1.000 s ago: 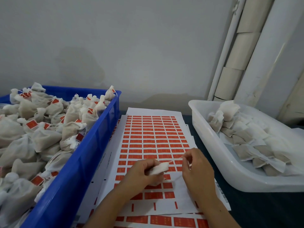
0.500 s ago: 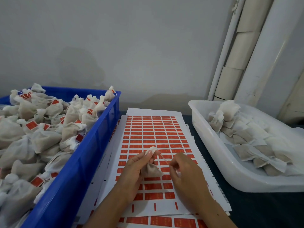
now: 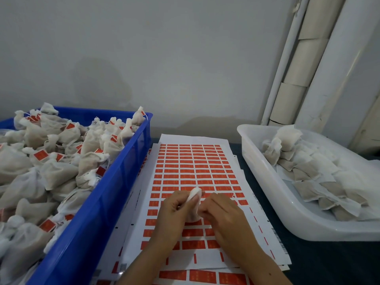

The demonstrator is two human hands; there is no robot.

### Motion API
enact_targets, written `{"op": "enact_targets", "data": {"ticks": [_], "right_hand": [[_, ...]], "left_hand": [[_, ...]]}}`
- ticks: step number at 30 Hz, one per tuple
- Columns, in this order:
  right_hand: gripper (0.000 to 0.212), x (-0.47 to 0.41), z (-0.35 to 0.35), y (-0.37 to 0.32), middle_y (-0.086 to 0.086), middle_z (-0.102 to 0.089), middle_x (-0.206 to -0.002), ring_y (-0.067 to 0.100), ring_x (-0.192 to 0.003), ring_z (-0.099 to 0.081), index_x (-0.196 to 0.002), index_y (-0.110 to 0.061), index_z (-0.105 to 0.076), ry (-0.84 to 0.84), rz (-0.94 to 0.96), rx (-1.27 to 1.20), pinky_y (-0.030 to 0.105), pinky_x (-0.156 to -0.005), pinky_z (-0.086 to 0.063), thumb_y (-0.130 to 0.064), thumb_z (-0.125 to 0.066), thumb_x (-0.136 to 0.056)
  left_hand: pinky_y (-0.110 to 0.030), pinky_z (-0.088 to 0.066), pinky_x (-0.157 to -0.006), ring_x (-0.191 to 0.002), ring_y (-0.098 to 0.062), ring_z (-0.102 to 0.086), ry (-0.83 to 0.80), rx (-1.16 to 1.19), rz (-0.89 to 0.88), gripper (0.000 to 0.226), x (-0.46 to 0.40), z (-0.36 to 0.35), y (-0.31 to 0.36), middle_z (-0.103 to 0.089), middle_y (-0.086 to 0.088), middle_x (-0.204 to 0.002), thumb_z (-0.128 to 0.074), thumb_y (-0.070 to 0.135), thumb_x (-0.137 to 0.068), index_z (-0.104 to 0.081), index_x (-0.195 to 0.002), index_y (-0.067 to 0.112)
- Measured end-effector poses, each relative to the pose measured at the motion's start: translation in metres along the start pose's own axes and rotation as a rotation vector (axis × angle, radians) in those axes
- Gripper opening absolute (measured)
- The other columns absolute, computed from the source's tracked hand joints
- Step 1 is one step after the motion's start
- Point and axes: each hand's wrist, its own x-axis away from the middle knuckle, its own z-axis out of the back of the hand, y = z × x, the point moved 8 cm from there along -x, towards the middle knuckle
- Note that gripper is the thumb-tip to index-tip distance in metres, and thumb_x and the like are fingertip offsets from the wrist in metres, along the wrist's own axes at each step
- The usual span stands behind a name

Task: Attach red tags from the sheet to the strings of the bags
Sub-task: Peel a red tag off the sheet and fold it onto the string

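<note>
Above the sheet of red tags (image 3: 193, 171) on the worktop, the left hand (image 3: 174, 210) pinches a small white bag (image 3: 194, 197); the right hand's (image 3: 221, 210) grip pinches beside it, its string hidden.

1. I see a plain grey plastered wall (image 3: 164, 58) behind everything.
2. Against that wall's right end, a white round pipe (image 3: 281, 68) runs up beside beige wrapped ducting (image 3: 296, 79).

Both hands (image 3: 202, 210) around bag (image 3: 194, 195) over tag sheet (image 3: 193, 171)
</note>
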Motion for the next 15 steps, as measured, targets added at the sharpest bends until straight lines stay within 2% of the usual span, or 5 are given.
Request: {"op": "enact_targets", "data": {"ticks": [4, 6, 7, 10, 15], "right_hand": [[0.058, 0.001, 0.001, 0.002, -0.003, -0.071, -0.082, 0.008, -0.072, -0.067, -0.083, -0.014, -0.070, 0.002, -0.067, -0.043, 0.021, -0.077, -0.053, -0.041, -0.021, -0.099], [0.060, 0.001, 0.004, 0.005, -0.003, -0.071, -0.084, 0.008, -0.073, -0.067, -0.083, -0.013, -0.070, 0.011, -0.103, -0.036, 0.022, -0.076, -0.054, -0.043, -0.020, -0.099], [0.059, 0.000, 0.004, 0.005, -0.003, -0.070, -0.083, 0.008, -0.072, -0.067, -0.083, -0.013, -0.070, 0.005, -0.118, -0.032, 0.021, -0.076, -0.054, -0.042, -0.022, -0.099], [0.026, 0.000, 0.004, 0.006, -0.004, -0.069, -0.082, 0.006, -0.071, -0.066, -0.085, -0.016, -0.067, 0.004, -0.125, -0.064, 0.015, -0.076, -0.049, -0.030, -0.046, -0.093], [0.015, 0.002, -0.002, 0.007, -0.007, -0.067, -0.087, 0.001, -0.078, -0.062, -0.097, -0.029, -0.047, -0.060, -0.148, -0.171, 0.013, -0.076, -0.052, -0.028, -0.057, -0.085]], "left_hand": [[-0.009, -0.049, -0.076, -0.095, 0.002, -0.061, -0.027, 0.131, 0.143, 0.019, -0.010, -0.004, -0.015, -0.066, 0.025, -0.100, -0.046, 0.035, -0.092, -0.063, -0.100, 0.030], [-0.029, -0.048, -0.093, -0.103, -0.016, -0.059, -0.112, 0.185, 0.283, 0.025, -0.005, -0.001, -0.034, -0.061, -0.002, -0.120, -0.042, 0.025, -0.098, -0.057, -0.115, 0.013], [-0.030, -0.052, -0.084, -0.095, -0.017, -0.063, -0.115, 0.130, 0.318, 0.021, -0.004, 0.000, -0.036, -0.064, -0.006, -0.112, -0.045, 0.023, -0.097, -0.061, -0.107, 0.012], [-0.008, -0.047, -0.052, -0.073, 0.002, -0.065, -0.033, 0.036, 0.153, 0.020, -0.005, -0.001, -0.007, -0.069, 0.019, -0.077, -0.051, 0.024, -0.092, -0.065, -0.082, 0.034], [-0.005, -0.047, -0.060, -0.082, -0.001, -0.066, -0.053, 0.054, 0.009, 0.015, -0.004, 0.003, 0.007, -0.072, 0.014, -0.081, -0.062, 0.016, -0.084, -0.071, -0.084, 0.028]]}}
